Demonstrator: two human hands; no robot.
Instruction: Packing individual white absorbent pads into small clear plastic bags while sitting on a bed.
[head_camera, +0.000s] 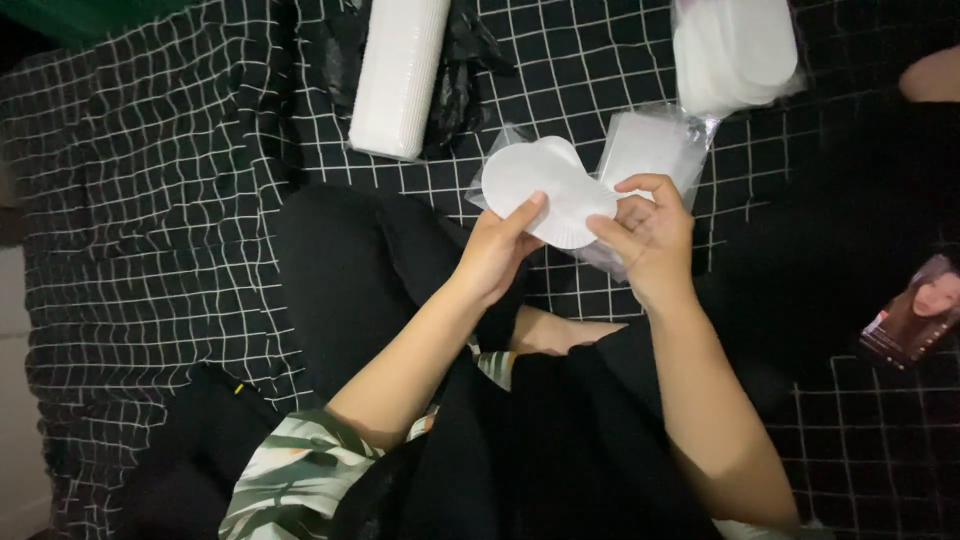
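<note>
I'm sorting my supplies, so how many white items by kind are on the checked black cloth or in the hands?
Round white paper pads held in both hands: 1
Tall white stacked sleeve: 1
Clear bags of white pads: 2
Total: 4

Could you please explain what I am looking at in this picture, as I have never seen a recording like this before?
There is no machine here: a person wears a camera on the head, so the single picture looks down at their own two bare hands and lap. They sit on a black cloth with a white grid pattern. The left hand and the right hand together hold a flat white rounded pad, partly out of a clear plastic sleeve. Farther off lie a long stack of white pieces in clear wrap, a bag of more white pads and, at the right, a phone with a lit screen.
</note>
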